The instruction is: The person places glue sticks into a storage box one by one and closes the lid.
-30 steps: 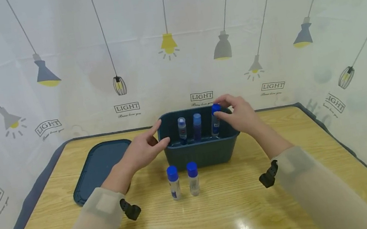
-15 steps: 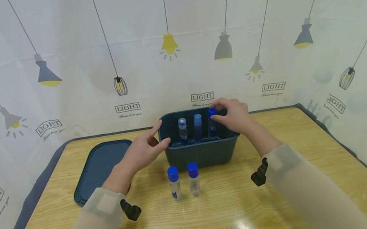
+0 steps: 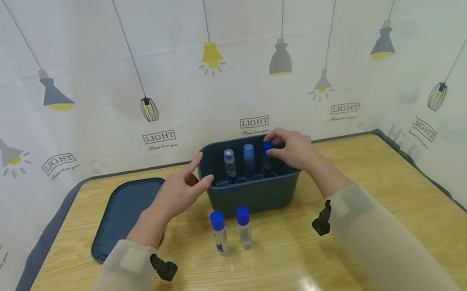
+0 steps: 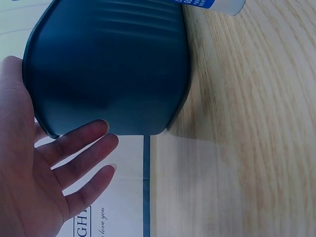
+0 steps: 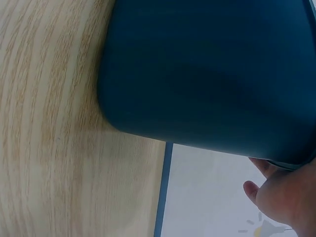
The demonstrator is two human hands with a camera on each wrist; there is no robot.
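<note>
The step in hand looks to be setting a small clear bottle with a bright blue cap (image 3: pixel 267 146) into the deep dark-blue plastic bin (image 3: pixel 254 197) at the centre of the frame. The right hand (image 3: pixel 295 150) pinches that cap between thumb and fingers, a narrow grip, with the bottle near upright inside the bin's right part; whether its base touches the floor cannot be told. Next, the move seems to call for steadying the base, then loosening the grip. The left hand (image 3: pixel 179 191) has released, spread fingers, its thumb and a finger at the bin's left rim. Two blue-tinted bottles (image 3: pixel 249 163) stand inside; two white-and-clear bottles with blue caps (image 3: pixel 244 229) stand on the wooden desk (image 3: pixel 288 268), lower centre.
</note>
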